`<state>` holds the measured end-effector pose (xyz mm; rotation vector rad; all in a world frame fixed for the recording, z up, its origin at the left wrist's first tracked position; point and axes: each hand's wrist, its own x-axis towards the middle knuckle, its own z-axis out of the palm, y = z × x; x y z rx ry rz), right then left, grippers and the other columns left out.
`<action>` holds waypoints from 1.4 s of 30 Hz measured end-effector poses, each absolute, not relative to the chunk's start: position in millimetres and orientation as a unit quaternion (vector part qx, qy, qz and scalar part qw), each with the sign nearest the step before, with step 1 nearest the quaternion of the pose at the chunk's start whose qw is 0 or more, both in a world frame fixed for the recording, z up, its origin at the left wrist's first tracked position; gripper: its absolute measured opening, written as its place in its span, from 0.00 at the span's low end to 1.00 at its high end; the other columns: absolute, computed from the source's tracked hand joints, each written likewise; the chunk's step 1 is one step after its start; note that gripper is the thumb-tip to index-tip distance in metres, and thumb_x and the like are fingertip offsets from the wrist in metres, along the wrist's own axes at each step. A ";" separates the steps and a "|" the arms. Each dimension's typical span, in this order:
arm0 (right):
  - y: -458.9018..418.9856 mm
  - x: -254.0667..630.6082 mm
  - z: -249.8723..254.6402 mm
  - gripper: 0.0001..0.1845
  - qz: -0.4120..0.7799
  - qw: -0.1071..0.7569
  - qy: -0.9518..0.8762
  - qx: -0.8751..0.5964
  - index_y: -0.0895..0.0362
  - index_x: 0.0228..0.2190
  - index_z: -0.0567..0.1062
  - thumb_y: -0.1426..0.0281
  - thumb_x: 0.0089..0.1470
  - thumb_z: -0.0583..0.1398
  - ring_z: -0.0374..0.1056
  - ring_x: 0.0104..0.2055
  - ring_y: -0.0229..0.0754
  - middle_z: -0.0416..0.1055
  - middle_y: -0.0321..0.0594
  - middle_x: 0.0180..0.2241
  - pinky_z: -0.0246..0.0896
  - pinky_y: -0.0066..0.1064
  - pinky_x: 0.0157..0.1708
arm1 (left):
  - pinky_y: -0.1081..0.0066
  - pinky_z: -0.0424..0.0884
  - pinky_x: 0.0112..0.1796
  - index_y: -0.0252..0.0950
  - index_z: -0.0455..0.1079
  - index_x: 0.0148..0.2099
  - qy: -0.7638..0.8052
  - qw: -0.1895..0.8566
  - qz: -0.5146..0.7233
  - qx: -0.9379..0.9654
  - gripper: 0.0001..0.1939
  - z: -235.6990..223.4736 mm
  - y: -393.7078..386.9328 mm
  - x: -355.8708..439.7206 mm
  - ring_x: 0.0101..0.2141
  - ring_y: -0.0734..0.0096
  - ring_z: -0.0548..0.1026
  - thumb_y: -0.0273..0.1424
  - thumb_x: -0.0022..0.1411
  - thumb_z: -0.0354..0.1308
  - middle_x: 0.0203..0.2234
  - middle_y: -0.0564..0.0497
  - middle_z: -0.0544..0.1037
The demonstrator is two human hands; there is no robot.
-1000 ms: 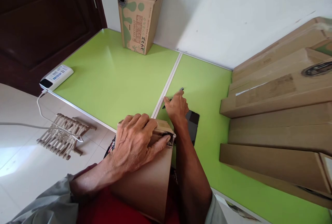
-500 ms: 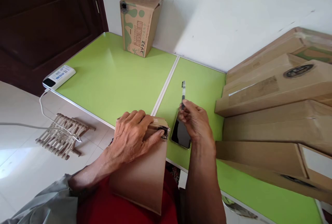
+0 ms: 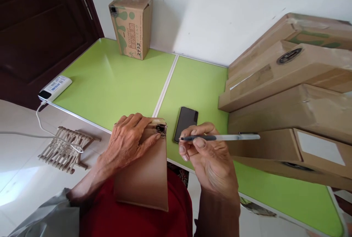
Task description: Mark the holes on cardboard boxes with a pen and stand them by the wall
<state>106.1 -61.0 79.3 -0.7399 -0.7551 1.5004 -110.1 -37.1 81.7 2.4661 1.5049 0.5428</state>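
A small brown cardboard box (image 3: 145,182) rests against my lap at the table's front edge. My left hand (image 3: 129,138) wraps over its top, with the thumb beside a dark, ragged hole (image 3: 161,129) in the corner. To the right, my right hand (image 3: 210,156) pinches a pen (image 3: 220,137) between thumb and fingers. The pen lies nearly level, its dark tip pointing left and its clear barrel to the right. Just behind that hand, a black smartphone (image 3: 186,119) lies on the green table (image 3: 123,83).
Several cardboard boxes (image 3: 255,112) are stacked along the right side. Another printed box (image 3: 133,28) stands against the wall. A white power bank (image 3: 56,87) with a cable lies at the table's left corner. On the floor is a small woven stool (image 3: 62,147).
My right hand has moved back from over the phone and turned palm up, swinging the pen from upright to level. My left hand keeps its hold on the box. The view has shifted slightly.
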 end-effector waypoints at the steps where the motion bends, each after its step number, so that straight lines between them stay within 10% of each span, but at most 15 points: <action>1: -63.7 106.1 77.5 0.08 0.644 0.610 -0.329 -0.323 0.49 0.35 0.84 0.64 0.57 0.76 0.73 0.26 0.35 0.80 0.35 0.32 0.65 0.24 0.23 | 0.56 0.71 0.46 0.37 0.76 0.58 0.506 0.105 0.186 0.836 0.16 82.5 -37.7 -111.9 0.43 0.51 0.80 0.41 0.77 0.59 0.44 0.45 0.82; 18: -84.8 96.5 47.1 0.10 0.599 0.620 -0.309 -0.401 0.51 0.35 0.87 0.60 0.65 0.68 0.72 0.28 0.38 0.74 0.38 0.31 0.66 0.29 0.25 | 0.54 0.76 0.52 0.40 0.74 0.64 0.486 0.149 0.168 0.845 0.29 93.1 -33.3 -119.6 0.48 0.48 0.83 0.44 0.66 0.73 0.49 0.45 0.84; 42: -94.1 89.1 34.9 0.06 0.529 0.565 -0.416 -0.478 0.50 0.41 0.81 0.61 0.69 0.68 0.74 0.30 0.37 0.77 0.34 0.30 0.67 0.26 0.30 | 0.52 0.72 0.50 0.36 0.76 0.59 0.497 0.150 0.172 0.837 0.31 78.9 -29.7 -120.2 0.48 0.46 0.82 0.55 0.68 0.67 0.49 0.43 0.83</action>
